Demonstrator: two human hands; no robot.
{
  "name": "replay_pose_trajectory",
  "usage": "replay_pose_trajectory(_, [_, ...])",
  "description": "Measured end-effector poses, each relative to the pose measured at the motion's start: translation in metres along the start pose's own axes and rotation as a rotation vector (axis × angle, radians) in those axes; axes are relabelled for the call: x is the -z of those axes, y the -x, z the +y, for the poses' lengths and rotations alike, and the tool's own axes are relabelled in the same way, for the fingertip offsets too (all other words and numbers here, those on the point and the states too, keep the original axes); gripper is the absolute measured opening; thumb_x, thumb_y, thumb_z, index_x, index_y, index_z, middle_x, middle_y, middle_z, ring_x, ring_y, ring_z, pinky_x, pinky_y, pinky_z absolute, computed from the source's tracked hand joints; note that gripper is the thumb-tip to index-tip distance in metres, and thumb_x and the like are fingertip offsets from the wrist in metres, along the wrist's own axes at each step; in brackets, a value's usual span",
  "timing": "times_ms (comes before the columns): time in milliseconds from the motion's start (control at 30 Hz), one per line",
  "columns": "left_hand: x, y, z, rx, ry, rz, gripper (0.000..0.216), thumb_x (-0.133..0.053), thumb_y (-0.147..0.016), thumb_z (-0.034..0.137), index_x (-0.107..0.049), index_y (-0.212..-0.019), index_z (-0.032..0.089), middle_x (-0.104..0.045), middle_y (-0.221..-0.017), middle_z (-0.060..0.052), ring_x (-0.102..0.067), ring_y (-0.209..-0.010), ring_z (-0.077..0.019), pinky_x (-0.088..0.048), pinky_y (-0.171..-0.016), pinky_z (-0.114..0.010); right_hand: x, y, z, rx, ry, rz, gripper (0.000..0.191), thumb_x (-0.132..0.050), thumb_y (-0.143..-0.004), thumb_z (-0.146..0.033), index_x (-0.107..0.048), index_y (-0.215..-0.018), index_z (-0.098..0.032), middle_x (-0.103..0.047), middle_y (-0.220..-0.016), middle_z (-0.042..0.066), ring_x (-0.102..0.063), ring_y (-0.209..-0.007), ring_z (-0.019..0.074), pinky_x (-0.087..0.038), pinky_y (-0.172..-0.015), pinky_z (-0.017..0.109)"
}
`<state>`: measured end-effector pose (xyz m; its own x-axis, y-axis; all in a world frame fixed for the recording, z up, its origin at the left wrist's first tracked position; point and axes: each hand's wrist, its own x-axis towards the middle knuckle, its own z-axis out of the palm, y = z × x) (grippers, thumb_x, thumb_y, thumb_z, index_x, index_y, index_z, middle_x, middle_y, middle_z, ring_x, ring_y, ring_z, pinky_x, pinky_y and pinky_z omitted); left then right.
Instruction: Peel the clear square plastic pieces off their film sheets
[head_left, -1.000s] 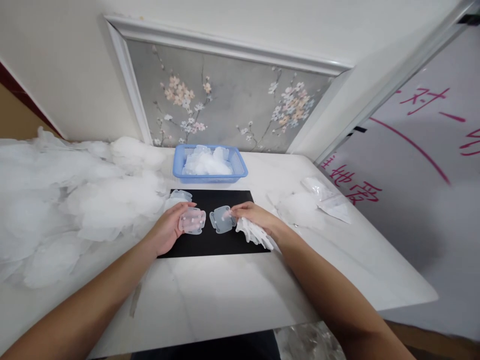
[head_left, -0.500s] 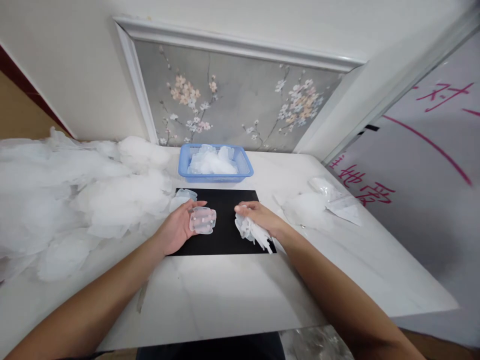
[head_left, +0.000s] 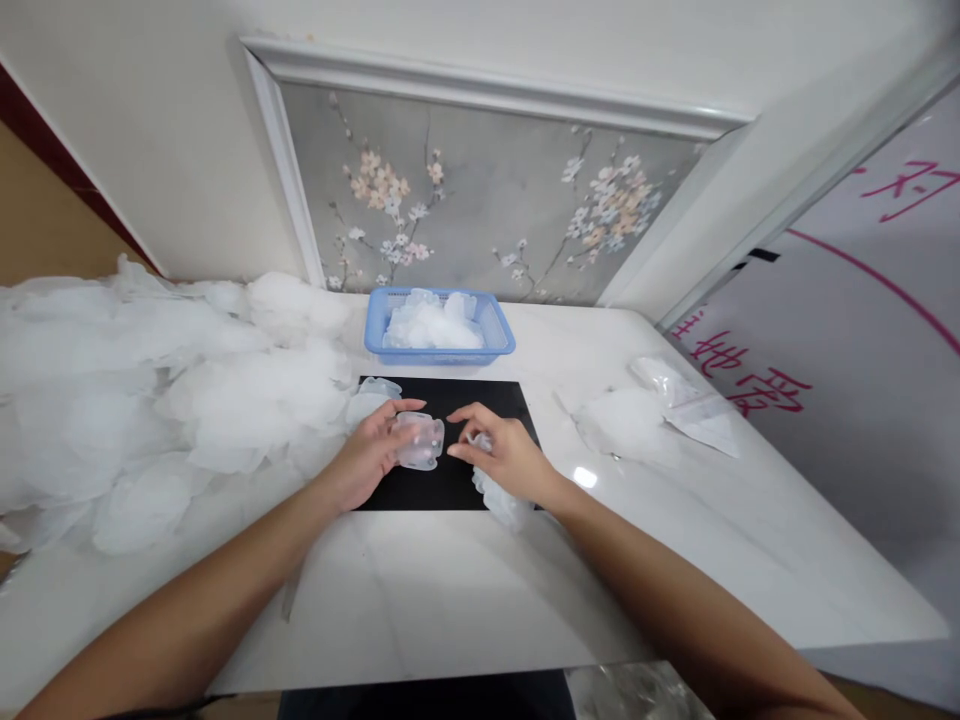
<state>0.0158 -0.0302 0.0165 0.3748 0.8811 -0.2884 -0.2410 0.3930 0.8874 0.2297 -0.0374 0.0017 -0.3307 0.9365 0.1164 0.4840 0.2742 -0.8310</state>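
My left hand (head_left: 373, 449) is closed on a clear, scallop-edged plastic sheet (head_left: 427, 445), its thumb lying across the face, above the black mat (head_left: 409, 492). Small round marks show on the sheet. Just to the right, my right hand (head_left: 506, 452) has its thumb and index finger parted close to the sheet's right edge. Its other fingers curl around a bunch of translucent plastic pieces (head_left: 504, 503) that hangs below the palm; how many is hidden. Behind my left fingers, more clear sheets (head_left: 377, 388) lie on the mat's upper left corner.
A blue basket (head_left: 441, 356) with translucent pieces in it stands behind the mat. Big heaps of similar pieces (head_left: 232, 400) cover the table's left. On the right lie a whitish pile (head_left: 626, 425) and a clear plastic bag (head_left: 701, 420). The wall rises directly behind.
My right hand has turned and moved left, its thumb and index finger now parted beside the sheet. My left thumb has come over the sheet's face. The view has shifted slightly.
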Motion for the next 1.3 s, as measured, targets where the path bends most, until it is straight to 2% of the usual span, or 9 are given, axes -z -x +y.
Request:
replay_pose_trajectory(133, [-0.005, 0.000, -0.010, -0.108, -0.210, -0.013, 0.048, -0.079, -0.069, 0.029, -0.057, -0.111, 0.021, -0.068, -0.090, -0.001, -0.063, -0.081, -0.0162, -0.049, -0.074, -0.028, -0.007, -0.002, -0.005, -0.120, -0.302, -0.029, 0.027, -0.065, -0.080, -0.044, -0.060, -0.093, -0.021, -0.064, -0.071, -0.001, -0.059, -0.064, 0.0140, -0.045, -0.063, 0.027])
replay_pose_trajectory(267, [-0.008, 0.000, -0.015, -0.108, -0.295, 0.020, 0.054, -0.079, -0.066, 0.029, -0.056, -0.115, 0.023, -0.067, -0.089, -0.001, -0.064, -0.082, -0.0183, -0.049, -0.073, -0.029, -0.015, -0.002, -0.008, -0.235, -0.553, -0.037, 0.033, -0.068, -0.075, -0.051, -0.058, -0.075, -0.019, -0.061, -0.063, -0.001, -0.051, -0.050, 0.0108, -0.041, -0.048, 0.023])
replay_pose_trajectory(367, [-0.008, 0.001, -0.016, -0.084, -0.311, 0.050, 0.057, -0.079, -0.066, 0.030, -0.056, -0.117, 0.023, -0.065, -0.082, 0.001, -0.063, -0.077, -0.0174, -0.049, -0.069, -0.028, -0.020, 0.000, -0.012, -0.226, -0.564, -0.005, 0.034, -0.070, -0.073, -0.050, -0.058, -0.072, -0.019, -0.058, -0.058, -0.002, -0.049, -0.048, 0.0097, -0.039, -0.046, 0.022])
replay_pose_trajectory(600, [-0.012, 0.006, -0.008, -0.105, -0.199, -0.043, 0.062, -0.078, -0.067, 0.028, -0.055, -0.125, 0.023, -0.063, -0.077, 0.001, -0.061, -0.074, -0.0157, -0.047, -0.068, -0.027, -0.020, 0.000, -0.015, -0.150, -0.651, -0.020, 0.031, -0.070, -0.076, -0.047, -0.058, -0.074, -0.019, -0.060, -0.062, -0.002, -0.052, -0.051, 0.0093, -0.043, -0.050, 0.022])
replay_pose_trajectory(867, [-0.011, 0.012, -0.003, -0.111, -0.249, -0.115, 0.071, -0.073, -0.071, 0.019, -0.047, -0.136, 0.030, -0.060, -0.081, 0.003, -0.059, -0.077, -0.0123, -0.046, -0.075, -0.025, -0.018, 0.002, -0.016, -0.205, -0.696, -0.030, 0.038, -0.073, -0.070, -0.053, -0.057, -0.073, -0.019, -0.059, -0.058, -0.003, -0.050, -0.046, 0.0095, -0.040, -0.045, 0.022])
replay_pose_trajectory(1000, [-0.012, 0.013, -0.001, -0.077, -0.194, -0.109, 0.072, -0.067, -0.066, 0.012, -0.049, -0.134, 0.029, -0.065, -0.086, 0.002, -0.061, -0.078, -0.0137, -0.048, -0.073, -0.025, -0.015, 0.001, -0.015, -0.230, -0.719, -0.006, 0.039, -0.075, -0.068, -0.053, -0.057, -0.073, -0.020, -0.058, -0.056, -0.003, -0.049, -0.045, 0.0094, -0.040, -0.044, 0.022])
replay_pose_trajectory(1067, [-0.012, 0.012, 0.001, -0.071, -0.154, -0.057, 0.062, -0.066, -0.069, 0.017, -0.053, -0.129, 0.026, -0.066, -0.087, 0.000, -0.063, -0.075, -0.0156, -0.051, -0.068, -0.028, -0.013, 0.001, -0.014, -0.240, -0.734, 0.007, 0.039, -0.075, -0.067, -0.054, -0.057, -0.073, -0.020, -0.058, -0.057, -0.003, -0.049, -0.046, 0.0096, -0.040, -0.045, 0.022])
replay_pose_trajectory(1200, [-0.010, 0.007, 0.002, -0.081, -0.133, 0.029, 0.042, -0.062, -0.080, 0.038, -0.062, -0.117, 0.018, -0.066, -0.071, -0.002, -0.062, -0.059, -0.0169, -0.052, -0.054, -0.030, -0.009, 0.000, -0.009, -0.254, -0.754, 0.001, 0.041, -0.075, -0.065, -0.055, -0.057, -0.073, -0.020, -0.059, -0.058, -0.003, -0.050, -0.046, 0.0099, -0.041, -0.045, 0.022])
replay_pose_trajectory(1300, [-0.007, 0.003, 0.000, -0.124, -0.109, 0.034, 0.038, -0.063, -0.081, 0.041, -0.065, -0.111, 0.017, -0.065, -0.069, -0.002, -0.062, -0.058, -0.0161, -0.053, -0.053, -0.029, -0.008, -0.001, -0.004, -0.258, -0.766, 0.006, 0.040, -0.076, -0.066, -0.054, -0.057, -0.073, -0.019, -0.059, -0.058, -0.002, -0.050, -0.046, 0.0097, -0.041, -0.044, 0.022])
